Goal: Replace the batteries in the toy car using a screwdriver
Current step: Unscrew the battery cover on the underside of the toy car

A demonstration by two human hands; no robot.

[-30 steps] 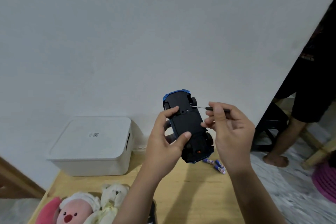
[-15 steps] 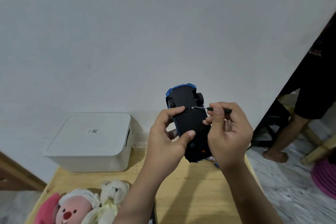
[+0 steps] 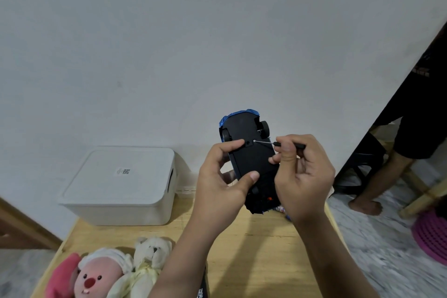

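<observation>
White lidded plastic storage box (image 3: pixel 118 185), lower left of frame, on the pale wooden bench (image 3: pixel 254 249); not in use.
My left hand (image 3: pixel 221 180), centre: fingers wrapped round the blue toy car with black underside (image 3: pixel 249 152), tilted toward me to expose the screw.
My right hand (image 3: pixel 302 176): pinching the slim black-handled screwdriver (image 3: pixel 278 144), tip at the battery cover's screw.
Spare batteries (image 3: pixel 281 209), partly hidden, directly below the car.

Soft even indoor light; faint shadows on wall; wide-angle edge bending; floor blurred at right
</observation>
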